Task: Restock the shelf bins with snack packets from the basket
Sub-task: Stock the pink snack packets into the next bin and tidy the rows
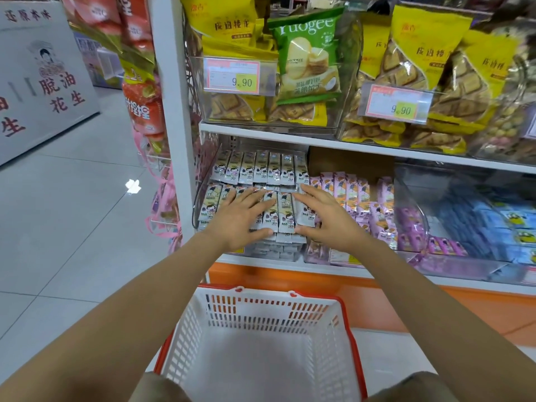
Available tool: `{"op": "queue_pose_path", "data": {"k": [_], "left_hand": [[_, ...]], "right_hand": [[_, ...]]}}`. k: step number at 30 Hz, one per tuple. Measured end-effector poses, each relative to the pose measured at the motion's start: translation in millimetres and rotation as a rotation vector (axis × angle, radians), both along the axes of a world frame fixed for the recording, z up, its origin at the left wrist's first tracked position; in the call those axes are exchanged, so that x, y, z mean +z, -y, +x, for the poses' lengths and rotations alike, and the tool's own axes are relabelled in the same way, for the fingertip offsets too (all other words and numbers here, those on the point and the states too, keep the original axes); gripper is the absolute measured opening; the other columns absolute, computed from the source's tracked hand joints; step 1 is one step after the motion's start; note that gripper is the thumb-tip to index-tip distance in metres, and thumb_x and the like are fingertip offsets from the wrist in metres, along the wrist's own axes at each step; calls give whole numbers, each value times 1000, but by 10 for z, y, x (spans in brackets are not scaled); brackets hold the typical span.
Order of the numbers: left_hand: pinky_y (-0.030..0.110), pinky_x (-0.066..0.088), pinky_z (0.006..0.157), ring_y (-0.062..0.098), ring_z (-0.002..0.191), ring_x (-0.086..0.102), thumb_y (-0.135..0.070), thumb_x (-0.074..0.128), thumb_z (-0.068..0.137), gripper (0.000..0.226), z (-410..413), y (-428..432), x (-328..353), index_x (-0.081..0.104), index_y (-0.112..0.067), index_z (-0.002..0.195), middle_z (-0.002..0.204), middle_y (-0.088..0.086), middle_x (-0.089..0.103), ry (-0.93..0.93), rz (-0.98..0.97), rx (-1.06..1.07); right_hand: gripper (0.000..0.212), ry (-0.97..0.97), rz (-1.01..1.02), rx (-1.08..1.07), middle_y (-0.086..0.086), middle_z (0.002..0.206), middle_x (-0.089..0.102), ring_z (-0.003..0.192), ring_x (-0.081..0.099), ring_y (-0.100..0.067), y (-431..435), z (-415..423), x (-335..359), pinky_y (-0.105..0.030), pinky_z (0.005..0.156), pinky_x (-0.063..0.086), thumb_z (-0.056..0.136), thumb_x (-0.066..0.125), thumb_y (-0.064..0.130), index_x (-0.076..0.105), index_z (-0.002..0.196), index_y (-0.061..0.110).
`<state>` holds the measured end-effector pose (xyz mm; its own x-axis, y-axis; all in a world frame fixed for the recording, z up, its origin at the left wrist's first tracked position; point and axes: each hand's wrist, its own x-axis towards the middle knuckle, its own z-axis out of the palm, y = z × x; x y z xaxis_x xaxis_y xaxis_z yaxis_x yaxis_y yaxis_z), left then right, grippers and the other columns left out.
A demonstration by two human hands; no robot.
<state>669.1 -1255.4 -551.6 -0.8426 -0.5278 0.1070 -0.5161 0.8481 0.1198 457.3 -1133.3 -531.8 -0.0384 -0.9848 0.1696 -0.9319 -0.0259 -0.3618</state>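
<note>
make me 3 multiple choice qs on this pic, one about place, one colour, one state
1. The left hand and right hand rest on: A grey packets B yellow bags C floor
2. The basket has a rim coloured: A blue B red C green
3. The basket is: A full B half full C empty
Answers: 1 A, both palms lie on the grey rows; 2 B, a red edge tops the white walls; 3 C, no packets show inside.

Bright, even light; floor glare; edges bowed (corners perhaps soft).
</note>
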Motion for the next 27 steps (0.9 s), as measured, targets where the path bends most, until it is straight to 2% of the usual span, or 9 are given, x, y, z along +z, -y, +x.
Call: {"op": "queue_pose_path", "data": {"k": [3,6,8,11,14,16,19,22,27], "left_hand": [[46,-3,122,18,151,0,-63,40,95,75,-40,-29,-9,14,-30,157,165,-2,7,-28,11,-6],[44,-1,122,20,151,8,-74,19,84,84,-92,-76,2,21,-29,155,163,0,15,-56,-5,-29],[43,5,121,22,148,19,-72,13,82,86,-128,-123,25,30,-25,153,161,3,25,-130,-2,-27],[40,14,118,23,143,29,-66,15,85,82,-202,-228,94,37,-21,149,156,4,34,-228,13,-13],[43,16,118,22,144,25,-68,18,87,78,-331,-353,159,28,-28,153,160,1,26,-246,38,-12],[45,14,120,21,147,20,-74,18,85,82,-416,-429,167,21,-32,155,162,-2,18,-196,48,-40],[45,8,122,20,149,15,-77,13,82,88,-488,-520,134,22,-29,155,164,-2,15,-149,31,-50],[42,8,123,21,148,20,-68,21,90,78,-520,-594,170,30,-23,153,161,2,23,-235,25,-22],[41,14,121,28,145,28,-36,37,101,54,-896,-835,480,39,-7,147,156,13,33,-197,-188,-84]], "right_hand": [[77,-33,10,11,3,163,13,149,9,-17,2,14,-14,-39,121,14,89,67,40,25,153,28],[82,-21,-3,18,5,163,11,149,8,-15,3,50,-2,-41,121,14,88,67,45,21,154,30],[83,32,-38,25,7,163,12,149,8,-12,-51,59,16,-38,119,11,87,65,52,20,154,32],[69,168,-141,-29,6,160,23,147,17,-11,-211,-14,44,-36,117,15,92,55,55,30,151,32],[55,204,-187,-159,2,155,32,144,26,-14,-380,-229,4,-38,117,24,98,48,46,38,148,27],[51,161,-130,-218,1,156,32,144,26,-16,-449,-376,-76,-35,116,24,99,51,37,40,147,25],[52,45,-22,-206,-2,159,27,147,23,-20,-435,-533,-201,-44,118,23,100,48,37,36,149,26],[54,-44,63,-198,-2,161,22,147,22,-22,-353,-625,-233,-43,119,22,100,48,36,33,151,24],[55,-113,60,-281,-8,160,25,146,24,-28,-412,-873,-222,-44,118,23,99,51,33,34,151,23]]}}
